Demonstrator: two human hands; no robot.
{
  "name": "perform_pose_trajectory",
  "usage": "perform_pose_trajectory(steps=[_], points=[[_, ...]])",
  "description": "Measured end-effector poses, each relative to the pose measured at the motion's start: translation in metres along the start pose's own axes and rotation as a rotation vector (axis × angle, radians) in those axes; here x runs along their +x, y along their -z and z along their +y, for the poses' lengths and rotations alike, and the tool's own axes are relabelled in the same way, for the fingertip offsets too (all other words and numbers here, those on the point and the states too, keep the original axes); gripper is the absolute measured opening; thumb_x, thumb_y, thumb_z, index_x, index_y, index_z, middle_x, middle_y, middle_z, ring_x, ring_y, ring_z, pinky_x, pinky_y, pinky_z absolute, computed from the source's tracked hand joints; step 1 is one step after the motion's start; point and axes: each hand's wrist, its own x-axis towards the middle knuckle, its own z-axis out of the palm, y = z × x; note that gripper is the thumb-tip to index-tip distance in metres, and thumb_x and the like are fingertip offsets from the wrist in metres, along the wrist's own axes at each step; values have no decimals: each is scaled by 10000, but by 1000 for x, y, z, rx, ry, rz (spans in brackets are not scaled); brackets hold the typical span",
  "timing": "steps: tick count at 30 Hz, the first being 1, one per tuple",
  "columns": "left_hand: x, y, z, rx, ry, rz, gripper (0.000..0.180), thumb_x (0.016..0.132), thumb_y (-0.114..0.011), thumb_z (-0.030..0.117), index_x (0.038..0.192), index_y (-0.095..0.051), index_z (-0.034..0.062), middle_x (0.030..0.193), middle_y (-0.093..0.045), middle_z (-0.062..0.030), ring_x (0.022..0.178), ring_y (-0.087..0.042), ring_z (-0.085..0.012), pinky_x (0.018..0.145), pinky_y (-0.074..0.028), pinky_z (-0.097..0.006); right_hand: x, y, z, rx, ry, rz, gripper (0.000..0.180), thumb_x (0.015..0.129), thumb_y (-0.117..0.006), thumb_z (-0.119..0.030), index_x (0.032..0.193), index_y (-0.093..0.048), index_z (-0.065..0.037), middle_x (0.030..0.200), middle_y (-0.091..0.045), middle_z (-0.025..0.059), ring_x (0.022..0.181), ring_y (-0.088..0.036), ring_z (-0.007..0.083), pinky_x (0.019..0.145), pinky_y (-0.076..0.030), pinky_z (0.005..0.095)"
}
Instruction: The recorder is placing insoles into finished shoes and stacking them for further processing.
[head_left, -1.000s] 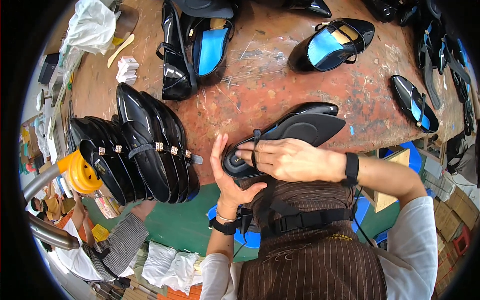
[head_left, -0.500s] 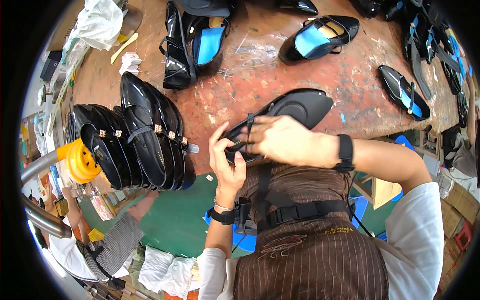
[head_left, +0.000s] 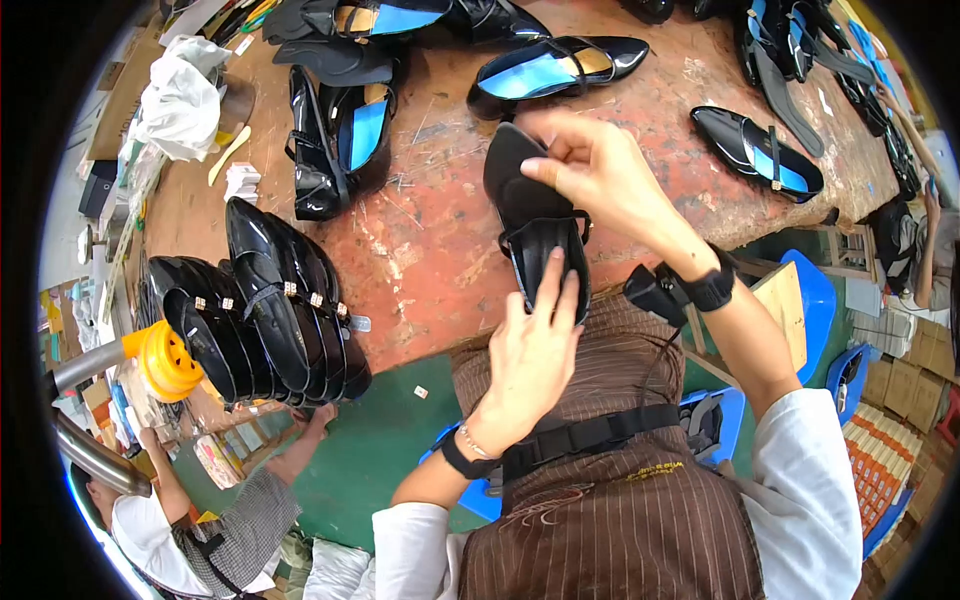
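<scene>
A black strapped shoe lies at the table's front edge, heel toward me. A dark insole reaches into it, its pointed front part outside, over the toe end. My right hand pinches this front part, thumb on top and index finger curled at the tip. My left hand has two fingers stretched out, touching the inside of the heel; its other fingers are partly hidden. To the left, several glossy black shoes with small gold buckles stand packed in a row.
Beyond my hands lie a shoe with blue lining, another strapped shoe and a pair of shoes. A white crumpled bag is at far left. A yellow round fixture stands near the left edge. Another person is at lower left.
The shoe has turned so the insole's tip points away from me. My right hand has moved from the strap area to that tip. My left fingers have moved into the heel.
</scene>
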Motion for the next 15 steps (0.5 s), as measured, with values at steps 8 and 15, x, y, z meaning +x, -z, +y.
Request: perform_pose_trajectory(steps=[8,15], points=[[16,-9,15,243,59,-224,221,679,-745,130,859,-728,2,1049,-685,-114,829,-646,-277,571,-587,-328,-86,-29,34,-875,476,24,376,801,-608,-83,1160,-578,23,1150,-626,263,1082,-642,381,1163,-313,516],[13,-13,6,169,75,-132,436,781,-786,253,1135,-668,26,1308,-609,-112,877,-625,-299,601,-574,-394,-22,-48,52,-787,510,-36,504,744,-612,-23,1244,-598,39,1165,-638,185,1157,-601,353,1210,-252,518]])
